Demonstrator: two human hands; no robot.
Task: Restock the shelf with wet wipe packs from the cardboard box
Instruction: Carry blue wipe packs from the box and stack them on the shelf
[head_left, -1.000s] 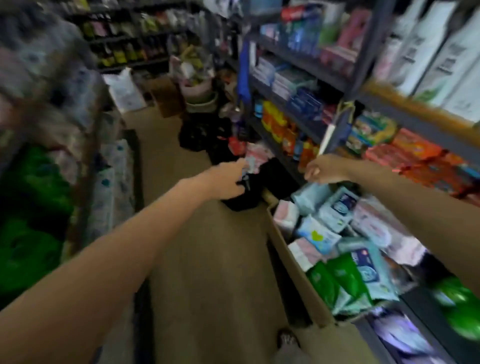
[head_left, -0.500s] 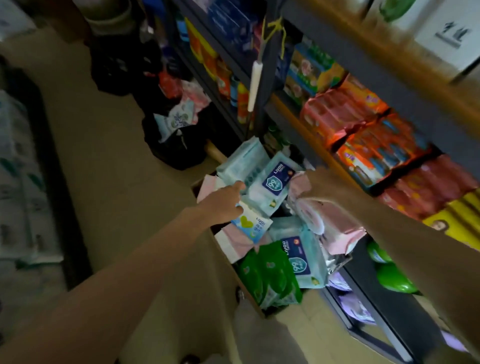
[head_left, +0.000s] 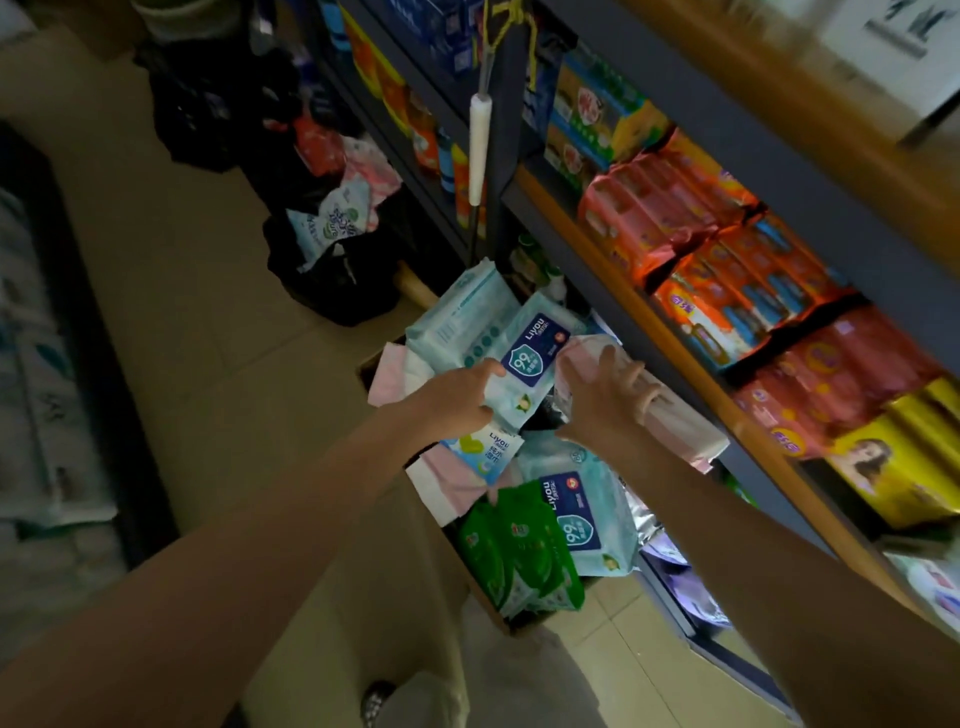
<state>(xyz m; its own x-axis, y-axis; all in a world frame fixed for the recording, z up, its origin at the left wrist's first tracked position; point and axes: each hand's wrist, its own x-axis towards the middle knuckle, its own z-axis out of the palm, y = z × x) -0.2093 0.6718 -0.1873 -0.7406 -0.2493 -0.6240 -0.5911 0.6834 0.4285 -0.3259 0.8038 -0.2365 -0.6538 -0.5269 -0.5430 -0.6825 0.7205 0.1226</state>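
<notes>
Pale-blue wipe pack (head_left: 524, 371) gripped, left hand (head_left: 451, 402) | right hand (head_left: 605, 397) on pink pack (head_left: 670, 421)

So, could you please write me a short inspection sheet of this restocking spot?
Surface: beige tiled floor.
Job's things: brown cardboard box heaped with wet wipe packs; dark metal shelf.
Clutter: black bag with packs on the floor beyond.
Grippers: left hand grips a pale blue Liyou pack; right hand rests on a pink pack, fingers spread.
Cables: nothing seen.
Surroundings: orange packs on the shelf; white-handled rod hanging.
</notes>
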